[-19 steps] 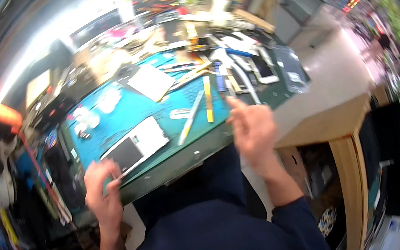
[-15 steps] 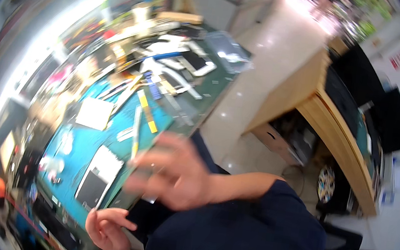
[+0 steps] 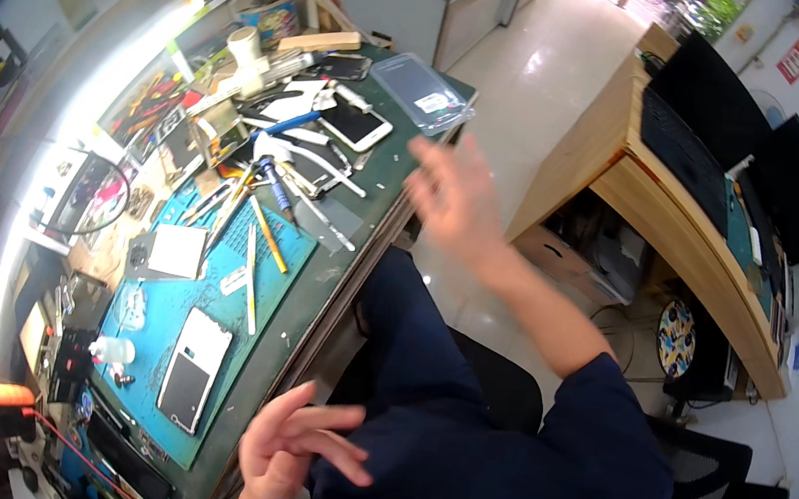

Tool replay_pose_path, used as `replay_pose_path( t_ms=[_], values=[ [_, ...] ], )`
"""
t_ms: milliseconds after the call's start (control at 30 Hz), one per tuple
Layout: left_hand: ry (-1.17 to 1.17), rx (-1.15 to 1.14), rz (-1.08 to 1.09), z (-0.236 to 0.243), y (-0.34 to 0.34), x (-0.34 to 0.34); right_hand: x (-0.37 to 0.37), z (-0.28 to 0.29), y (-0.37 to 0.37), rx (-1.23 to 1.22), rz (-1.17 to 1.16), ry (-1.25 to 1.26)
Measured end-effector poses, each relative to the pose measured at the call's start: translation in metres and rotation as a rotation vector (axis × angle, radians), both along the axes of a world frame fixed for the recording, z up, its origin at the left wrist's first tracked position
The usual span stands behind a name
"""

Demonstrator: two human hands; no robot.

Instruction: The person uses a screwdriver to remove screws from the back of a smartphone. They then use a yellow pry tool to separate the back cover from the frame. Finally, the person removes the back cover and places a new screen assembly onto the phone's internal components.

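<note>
My left hand (image 3: pixel 284 448) is raised over my lap beside the bench's near edge. Its fingers are spread and hold nothing. Out past the bench edge, above the floor, my right hand (image 3: pixel 457 197) is slightly blurred, fingers stretched out with nothing visible in them. On the blue work mat (image 3: pixel 252 331) lies an opened phone body (image 3: pixel 194 374), silver-white with a dark rectangular battery. Beyond it are a white stick-like tool (image 3: pixel 252 276) and a yellow-handled tool (image 3: pixel 268 234). A white phone (image 3: pixel 355 125) with a black screen lies nearest my right hand's side of the bench.
Pliers (image 3: pixel 277 148), a blue screwdriver (image 3: pixel 276 188) and other tools crowd the far bench. A clear plastic case (image 3: pixel 422 91) sits by the far corner. A small white bottle (image 3: pixel 112 349) stands on the left. A wooden desk (image 3: pixel 682 251) with monitors is to the right.
My right hand has swung away from the mat's near edge, outward past the bench. My left hand has moved right, away from the phone body. The whole view has shifted and sharpened.
</note>
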State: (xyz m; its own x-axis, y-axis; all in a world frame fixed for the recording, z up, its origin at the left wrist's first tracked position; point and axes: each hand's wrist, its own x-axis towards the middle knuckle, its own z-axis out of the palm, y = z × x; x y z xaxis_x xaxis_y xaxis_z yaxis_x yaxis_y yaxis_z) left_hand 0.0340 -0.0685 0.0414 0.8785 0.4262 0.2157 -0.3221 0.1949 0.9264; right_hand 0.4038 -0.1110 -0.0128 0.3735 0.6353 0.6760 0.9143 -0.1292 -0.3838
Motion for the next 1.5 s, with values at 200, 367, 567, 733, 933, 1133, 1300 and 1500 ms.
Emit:
replay_pose_path(
  t_ms=[200, 367, 567, 733, 933, 1133, 1300, 1500],
  values=[
    [0.199, 1.138, 0.788, -0.033, 0.037, -0.037, 0.106, 0.003, 0.019, 0.058, -0.225, 0.021],
    [0.264, 0.868, 1.233, -0.072, 0.026, -0.067, 0.061, 0.034, 0.095, 0.075, 0.031, 0.189],
    [0.445, 0.942, 1.325, -0.085, 0.022, -0.086, 0.029, 0.054, 0.174, 0.037, 0.203, 0.061],
    [0.428, 1.15, 1.235, -0.07, 0.026, -0.082, 0.027, 0.064, 0.192, -0.023, 0.121, 0.112],
    [0.325, 1.115, 1.161, -0.065, 0.032, -0.084, 0.098, 0.042, 0.138, -0.259, -0.306, -0.129],
    [0.281, 1.018, 1.154, -0.077, 0.03, -0.087, 0.147, 0.009, 0.068, -0.625, -0.483, 0.087],
    [0.33, 1.014, 1.207, -0.077, 0.031, -0.083, 0.182, -0.018, 0.042, -0.391, -0.334, 0.38],
    [0.357, 0.996, 1.24, -0.068, 0.03, -0.081, 0.201, -0.013, 0.024, -0.331, -0.195, 0.767]
  ],
)
